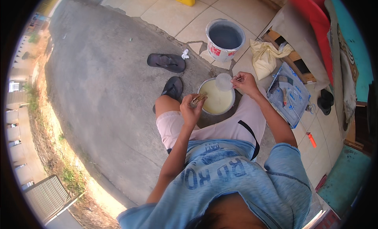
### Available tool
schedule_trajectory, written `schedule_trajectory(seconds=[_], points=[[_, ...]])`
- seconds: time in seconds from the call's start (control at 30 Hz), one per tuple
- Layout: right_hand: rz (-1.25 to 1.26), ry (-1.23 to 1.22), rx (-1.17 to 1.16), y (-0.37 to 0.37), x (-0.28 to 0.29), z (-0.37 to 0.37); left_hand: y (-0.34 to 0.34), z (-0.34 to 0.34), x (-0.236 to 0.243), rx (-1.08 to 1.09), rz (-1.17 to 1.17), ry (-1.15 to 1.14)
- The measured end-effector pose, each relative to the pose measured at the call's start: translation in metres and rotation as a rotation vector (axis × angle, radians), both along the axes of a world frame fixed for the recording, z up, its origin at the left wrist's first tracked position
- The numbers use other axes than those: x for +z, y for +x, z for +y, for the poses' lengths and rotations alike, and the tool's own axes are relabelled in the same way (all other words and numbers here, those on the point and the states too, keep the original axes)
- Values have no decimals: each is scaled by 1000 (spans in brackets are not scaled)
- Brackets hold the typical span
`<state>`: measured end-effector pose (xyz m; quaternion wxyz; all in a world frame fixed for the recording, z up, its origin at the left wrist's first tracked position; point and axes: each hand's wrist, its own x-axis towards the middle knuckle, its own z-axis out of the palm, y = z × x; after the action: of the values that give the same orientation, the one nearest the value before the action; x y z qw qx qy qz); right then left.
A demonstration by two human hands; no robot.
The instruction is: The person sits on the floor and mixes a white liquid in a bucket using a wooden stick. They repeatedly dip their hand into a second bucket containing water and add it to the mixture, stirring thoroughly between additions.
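Between my legs stands an open bucket of cream-coloured liquid (215,101). My right hand (247,85) is closed on the edge of a round, translucent plastic lid-like disc (224,82), which is over the bucket's far part. At the bucket's left side, my left hand (190,110) is closed around a small brown, bristly-looking piece (200,98); its exact kind is unclear, and my fingers partly hide it.
A white pail (225,40) with dark grey contents stands beyond the bucket. On the right are a cream cloth bag (264,57), a blue tray with tools (289,95) and an orange-handled tool (311,140). Black slippers (167,62) lie on the concrete.
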<state>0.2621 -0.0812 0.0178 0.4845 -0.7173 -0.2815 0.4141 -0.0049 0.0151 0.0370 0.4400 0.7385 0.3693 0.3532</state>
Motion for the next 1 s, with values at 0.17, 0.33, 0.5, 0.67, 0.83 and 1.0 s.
schedule_trajectory(seconds=[0.17, 0.33, 0.5, 0.67, 0.83, 1.0], points=[[-339, 162, 45, -52, -1, -23, -6, -2, -10, 14, 13, 33], [-749, 302, 216, -78, 13, -38, -7, -4, -18, 53, 9, 104], [-1000, 405, 354, -80, 1, -47, -4, -6, -16, 69, 31, 87], [-375, 172, 13, -62, -13, -35, -5, -8, -25, 79, 70, 119], [499, 289, -287, -9, -9, -5, -4, -25, -8, 50, 242, 160], [424, 410, -527, 44, 21, 57, 1, -28, -14, -2, 189, 183]])
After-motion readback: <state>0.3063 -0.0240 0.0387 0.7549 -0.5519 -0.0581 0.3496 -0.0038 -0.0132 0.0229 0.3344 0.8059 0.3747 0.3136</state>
